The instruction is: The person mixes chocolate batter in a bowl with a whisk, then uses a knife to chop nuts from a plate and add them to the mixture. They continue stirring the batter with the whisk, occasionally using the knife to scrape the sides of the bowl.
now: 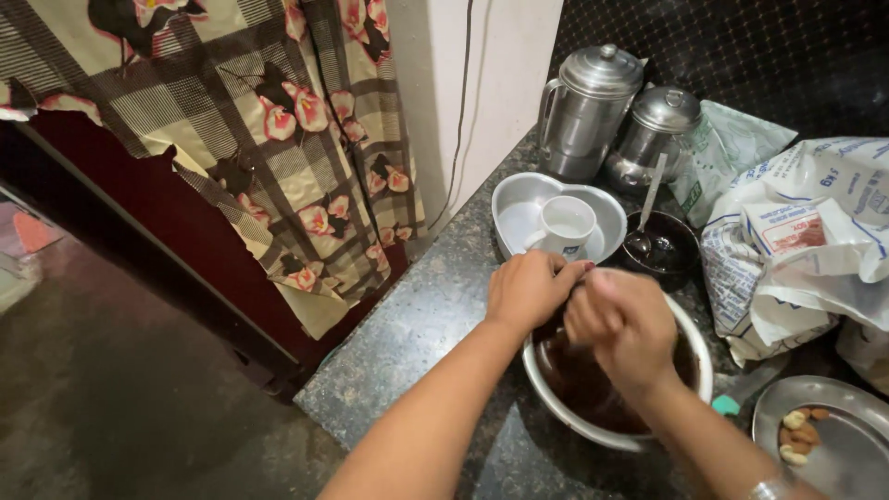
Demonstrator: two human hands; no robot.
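**Two hands over a bowl of dark batter**

The fingers of the left hand (530,289) are curled together, gripping the far rim of the steel bowl (696,366). The right hand (622,324) is closed in a fist over the bowl's middle; what it pinches I cannot tell, since the hand is blurred. The bowl sits on the dark speckled desk (417,333), holding a brown mixture (579,384). Just beyond the hands lies a heart-shaped tin (519,208) with a white cup (567,227) in it, and beside that a small dark bowl (681,250) with a spoon (648,208). Two lidded steel jugs (593,111) stand behind. A steel plate (852,454) with nuts (801,435) lies at the right, plastic bags (806,241) above it.
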